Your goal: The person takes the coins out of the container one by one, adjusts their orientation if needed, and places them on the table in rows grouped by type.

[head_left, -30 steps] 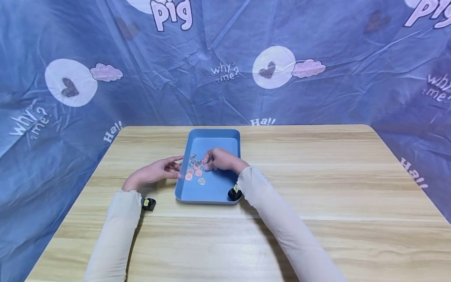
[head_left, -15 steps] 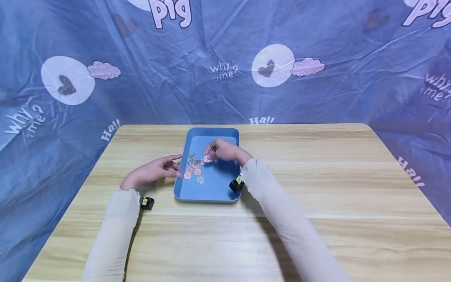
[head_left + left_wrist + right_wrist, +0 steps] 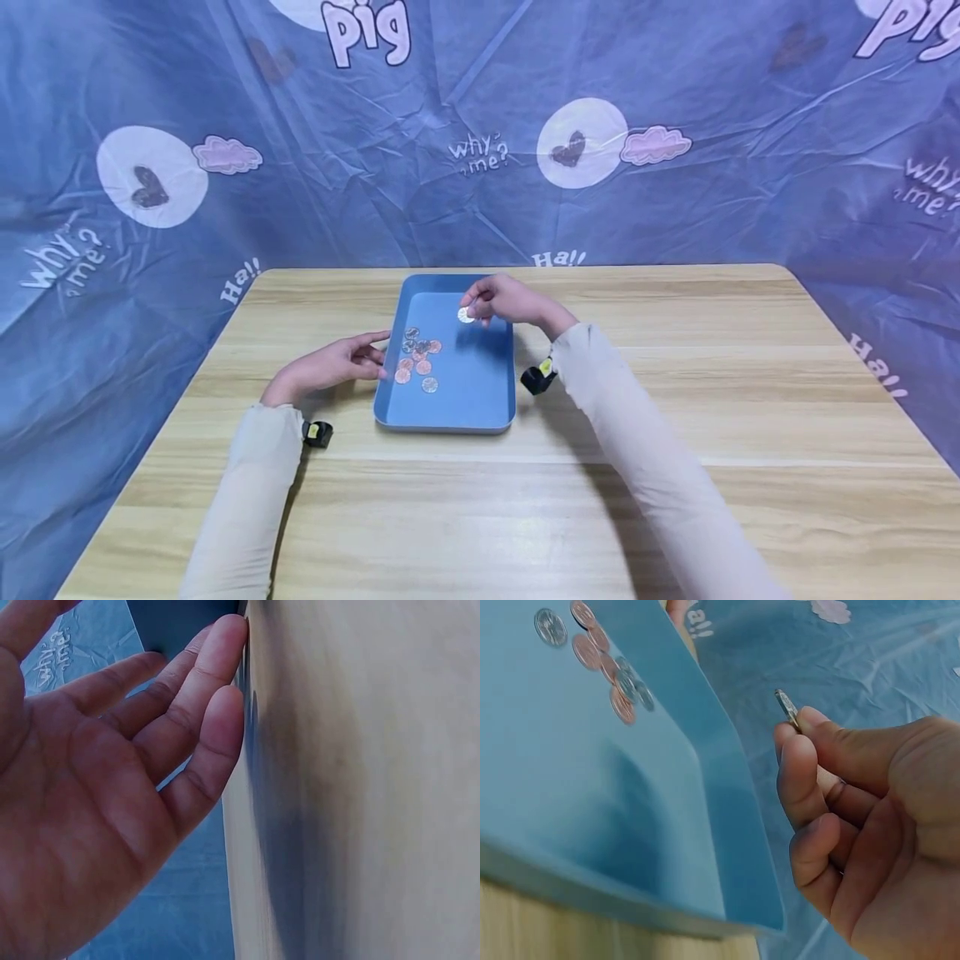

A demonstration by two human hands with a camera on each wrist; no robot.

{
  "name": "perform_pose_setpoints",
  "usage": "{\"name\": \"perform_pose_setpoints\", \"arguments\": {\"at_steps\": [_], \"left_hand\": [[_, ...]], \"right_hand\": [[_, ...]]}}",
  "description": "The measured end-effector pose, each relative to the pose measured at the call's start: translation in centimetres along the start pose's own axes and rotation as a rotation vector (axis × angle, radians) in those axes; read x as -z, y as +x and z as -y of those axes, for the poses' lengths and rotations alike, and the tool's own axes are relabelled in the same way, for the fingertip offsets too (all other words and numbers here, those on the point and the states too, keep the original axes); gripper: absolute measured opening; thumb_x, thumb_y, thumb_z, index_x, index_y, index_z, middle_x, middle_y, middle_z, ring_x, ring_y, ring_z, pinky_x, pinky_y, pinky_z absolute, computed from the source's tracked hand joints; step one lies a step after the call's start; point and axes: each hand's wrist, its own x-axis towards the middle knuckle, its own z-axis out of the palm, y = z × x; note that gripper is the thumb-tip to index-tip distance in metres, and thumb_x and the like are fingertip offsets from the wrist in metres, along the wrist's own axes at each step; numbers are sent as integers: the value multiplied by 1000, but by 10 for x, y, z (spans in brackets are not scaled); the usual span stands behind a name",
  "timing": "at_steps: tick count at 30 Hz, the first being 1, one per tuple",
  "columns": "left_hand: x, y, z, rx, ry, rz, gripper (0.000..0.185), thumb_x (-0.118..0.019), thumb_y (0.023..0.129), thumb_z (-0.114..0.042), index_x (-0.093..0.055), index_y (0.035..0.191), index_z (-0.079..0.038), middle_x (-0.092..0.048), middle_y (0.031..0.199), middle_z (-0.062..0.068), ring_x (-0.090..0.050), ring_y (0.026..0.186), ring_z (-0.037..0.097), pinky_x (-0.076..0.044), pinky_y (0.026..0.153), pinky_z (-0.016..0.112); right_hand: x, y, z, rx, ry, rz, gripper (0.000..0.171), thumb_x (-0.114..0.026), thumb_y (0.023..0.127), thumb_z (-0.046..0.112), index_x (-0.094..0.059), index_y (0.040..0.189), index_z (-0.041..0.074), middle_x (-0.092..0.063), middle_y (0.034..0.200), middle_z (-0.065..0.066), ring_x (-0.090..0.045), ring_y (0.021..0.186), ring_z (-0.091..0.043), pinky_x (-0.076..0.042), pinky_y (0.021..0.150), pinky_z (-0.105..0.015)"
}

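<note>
My right hand [image 3: 504, 300] pinches a silver coin [image 3: 466, 315] between thumb and forefinger, held above the far right part of a blue tray [image 3: 472, 408]. In the right wrist view the coin [image 3: 787, 707] is seen nearly edge-on at the fingertips. Several copper and silver coins lie in the left half of the tray; a copper coin [image 3: 423, 367] is among them, and a silver coin [image 3: 430, 385] lies apart toward the near side. My left hand [image 3: 333, 363] rests at the tray's left wall, fingers relaxed. In the left wrist view that hand [image 3: 112, 765] shows its palm, holding nothing.
The tray stands on a wooden table [image 3: 675, 400], left of its middle. Behind the table hangs a blue printed cloth [image 3: 375, 167]. A black wrist camera [image 3: 537, 377] hangs from the right cuff, another black camera [image 3: 318, 433] from the left.
My right hand has lifted the silver coin from the group and carried it up and toward the tray's far right. The left hand stays at the tray's left side.
</note>
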Motion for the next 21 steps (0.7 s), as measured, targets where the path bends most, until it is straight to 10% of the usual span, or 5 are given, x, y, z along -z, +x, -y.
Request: {"name": "perform_pose_setpoints", "arguments": {"at_steps": [12, 21], "left_hand": [[0, 1, 0, -6, 1, 9, 78, -64, 93, -17, -17, 154, -4, -54, 129, 25, -55, 117, 30, -41, 105, 43], [0, 1, -1, -5, -16, 18, 79, -64, 93, -18, -16, 154, -4, -55, 129, 24, -56, 117, 27, -40, 106, 43]], "right_hand": [[44, -28, -21, -33, -18, -101, 19, -56, 93, 0, -61, 110, -8, -64, 86, -6, -62, 71, -19, -48, 64, -24], [59, -35, -43, -79, -72, -113, 22, -53, 92, -5, -59, 112, -12, -65, 94, -16, -63, 74, -20, -53, 73, -33]]}}
